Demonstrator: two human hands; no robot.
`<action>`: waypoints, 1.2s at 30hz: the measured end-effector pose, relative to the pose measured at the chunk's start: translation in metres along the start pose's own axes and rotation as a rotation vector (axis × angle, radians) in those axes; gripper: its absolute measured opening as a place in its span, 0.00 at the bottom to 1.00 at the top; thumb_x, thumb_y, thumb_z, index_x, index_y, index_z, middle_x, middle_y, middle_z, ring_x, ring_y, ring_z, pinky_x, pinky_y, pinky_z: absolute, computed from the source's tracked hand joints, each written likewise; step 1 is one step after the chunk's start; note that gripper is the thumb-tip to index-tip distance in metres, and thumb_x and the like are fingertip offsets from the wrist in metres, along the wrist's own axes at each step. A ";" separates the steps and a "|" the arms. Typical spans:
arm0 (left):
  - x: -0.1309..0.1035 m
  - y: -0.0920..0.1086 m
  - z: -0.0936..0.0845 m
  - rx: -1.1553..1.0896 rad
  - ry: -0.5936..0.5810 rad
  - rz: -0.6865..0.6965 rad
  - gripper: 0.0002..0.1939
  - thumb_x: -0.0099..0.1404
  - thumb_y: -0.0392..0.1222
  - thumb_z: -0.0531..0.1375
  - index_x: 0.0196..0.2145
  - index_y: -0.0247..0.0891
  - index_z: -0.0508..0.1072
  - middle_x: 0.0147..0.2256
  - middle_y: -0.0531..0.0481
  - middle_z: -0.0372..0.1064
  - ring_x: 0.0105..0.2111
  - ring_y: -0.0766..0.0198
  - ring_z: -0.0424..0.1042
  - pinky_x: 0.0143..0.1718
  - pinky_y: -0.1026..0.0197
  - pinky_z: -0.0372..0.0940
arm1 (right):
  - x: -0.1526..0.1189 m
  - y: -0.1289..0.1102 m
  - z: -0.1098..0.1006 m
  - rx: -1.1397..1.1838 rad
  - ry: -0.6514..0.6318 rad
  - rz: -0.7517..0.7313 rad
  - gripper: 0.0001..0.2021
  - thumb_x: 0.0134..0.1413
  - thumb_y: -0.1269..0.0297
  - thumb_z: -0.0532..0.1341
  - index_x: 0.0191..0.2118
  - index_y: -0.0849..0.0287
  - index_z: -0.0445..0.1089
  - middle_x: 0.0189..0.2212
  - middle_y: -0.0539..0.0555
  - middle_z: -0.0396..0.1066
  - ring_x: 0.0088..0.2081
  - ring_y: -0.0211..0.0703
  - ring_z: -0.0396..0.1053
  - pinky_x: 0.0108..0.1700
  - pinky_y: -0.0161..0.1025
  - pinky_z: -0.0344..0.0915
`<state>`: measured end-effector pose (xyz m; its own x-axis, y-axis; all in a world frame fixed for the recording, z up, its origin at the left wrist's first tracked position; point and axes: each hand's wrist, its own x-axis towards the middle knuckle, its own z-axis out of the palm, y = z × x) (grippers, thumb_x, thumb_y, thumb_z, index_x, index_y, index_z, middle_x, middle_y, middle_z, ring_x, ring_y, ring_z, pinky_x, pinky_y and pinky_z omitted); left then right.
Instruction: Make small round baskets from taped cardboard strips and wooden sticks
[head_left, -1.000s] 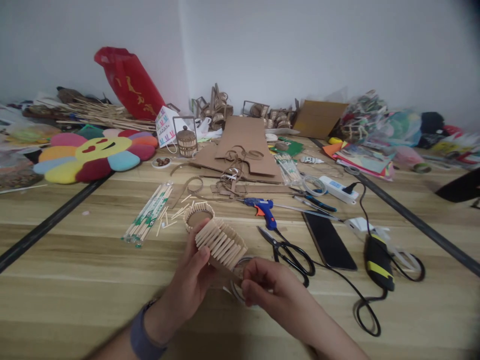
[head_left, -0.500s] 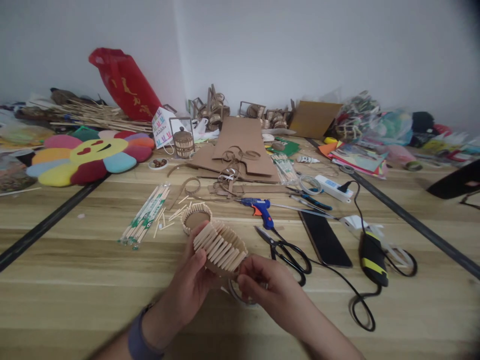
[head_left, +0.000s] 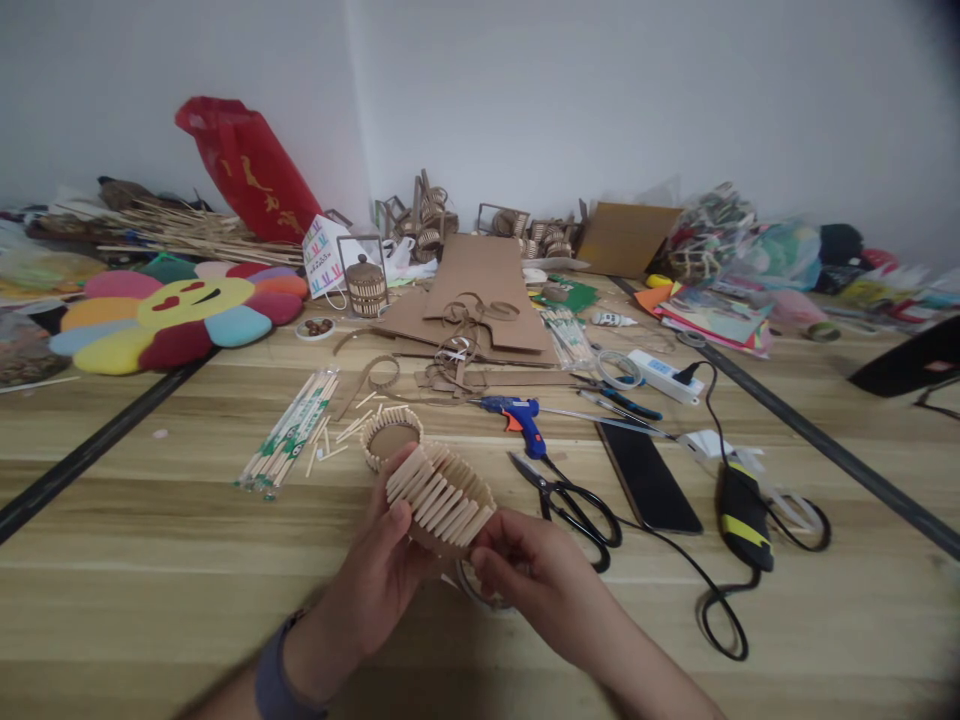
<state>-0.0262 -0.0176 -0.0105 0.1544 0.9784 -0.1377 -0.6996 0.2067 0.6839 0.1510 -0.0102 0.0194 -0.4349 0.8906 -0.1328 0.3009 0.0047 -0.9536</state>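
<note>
Tilted on its side, a small round basket of short wooden sticks on a cardboard base (head_left: 440, 497) is held up over the table. My left hand (head_left: 386, 560) grips it from the left, thumb on the outer sticks. At its right rim, the curled fingers of my right hand (head_left: 517, 565) pinch the edge; the fingertips are partly hidden. Just behind stands a second stick ring with a cardboard bottom (head_left: 394, 440). A roll of clear tape (head_left: 480, 585) lies beneath my right hand, partly covered.
A blue hot glue gun (head_left: 517, 415), black-handled scissors (head_left: 566, 505) and a phone (head_left: 649, 477) lie to the right, with a cable trailing there. Bundled sticks (head_left: 292, 430) and loose pieces lie left. Behind are cardboard sheets (head_left: 480, 285), cardboard strips and a flower cushion (head_left: 191, 305).
Almost nothing differs. The view has shifted slightly, and both hands keep the same hold on the stick basket.
</note>
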 end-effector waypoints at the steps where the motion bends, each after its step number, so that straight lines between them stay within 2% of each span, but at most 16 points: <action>1: 0.000 0.000 0.001 -0.001 0.008 0.001 0.31 0.59 0.53 0.68 0.58 0.53 0.65 0.52 0.48 0.71 0.46 0.54 0.73 0.42 0.54 0.72 | 0.000 0.000 0.000 -0.006 0.003 -0.002 0.13 0.56 0.55 0.59 0.26 0.57 0.62 0.22 0.48 0.64 0.25 0.36 0.57 0.26 0.33 0.52; 10: -0.001 -0.001 -0.001 -0.022 -0.005 0.009 0.30 0.59 0.53 0.68 0.58 0.53 0.65 0.52 0.49 0.71 0.46 0.56 0.74 0.43 0.58 0.71 | 0.002 0.000 0.004 0.027 0.030 0.000 0.11 0.55 0.57 0.59 0.26 0.57 0.62 0.22 0.47 0.63 0.24 0.36 0.57 0.26 0.33 0.52; 16: -0.001 -0.003 -0.001 -0.035 -0.047 0.012 0.30 0.60 0.53 0.67 0.58 0.55 0.64 0.53 0.49 0.70 0.46 0.55 0.74 0.42 0.57 0.72 | 0.004 0.002 0.007 0.065 0.062 0.009 0.13 0.53 0.55 0.60 0.25 0.57 0.61 0.21 0.47 0.61 0.23 0.35 0.55 0.25 0.32 0.52; 23: -0.001 -0.004 -0.001 -0.048 -0.018 0.006 0.31 0.61 0.53 0.67 0.59 0.54 0.63 0.54 0.48 0.69 0.47 0.55 0.73 0.44 0.54 0.71 | 0.005 0.005 0.008 0.032 0.114 -0.026 0.13 0.54 0.54 0.59 0.27 0.55 0.59 0.21 0.47 0.62 0.22 0.36 0.56 0.24 0.32 0.53; 29: -0.001 -0.006 -0.002 -0.054 0.013 0.050 0.28 0.60 0.50 0.68 0.57 0.52 0.67 0.53 0.50 0.70 0.51 0.56 0.70 0.48 0.57 0.68 | 0.005 0.005 0.006 -0.042 0.143 -0.033 0.12 0.55 0.56 0.59 0.27 0.56 0.61 0.22 0.48 0.65 0.24 0.37 0.60 0.28 0.34 0.58; 33: 0.000 -0.007 -0.004 -0.072 -0.013 0.045 0.29 0.60 0.51 0.67 0.58 0.53 0.66 0.56 0.49 0.69 0.54 0.52 0.69 0.52 0.51 0.67 | 0.006 0.009 0.004 -0.036 0.158 -0.030 0.10 0.54 0.56 0.60 0.31 0.57 0.63 0.24 0.49 0.66 0.27 0.39 0.63 0.29 0.34 0.59; 36: -0.001 -0.008 -0.004 -0.070 -0.054 0.050 0.30 0.61 0.53 0.66 0.59 0.53 0.65 0.57 0.48 0.68 0.56 0.49 0.68 0.54 0.48 0.65 | 0.005 0.011 0.002 0.033 0.088 -0.059 0.10 0.54 0.57 0.62 0.35 0.59 0.66 0.28 0.51 0.69 0.31 0.42 0.68 0.33 0.35 0.62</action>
<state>-0.0237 -0.0200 -0.0191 0.1540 0.9860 -0.0644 -0.7541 0.1594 0.6371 0.1504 -0.0065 0.0073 -0.3743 0.9257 -0.0538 0.2483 0.0442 -0.9677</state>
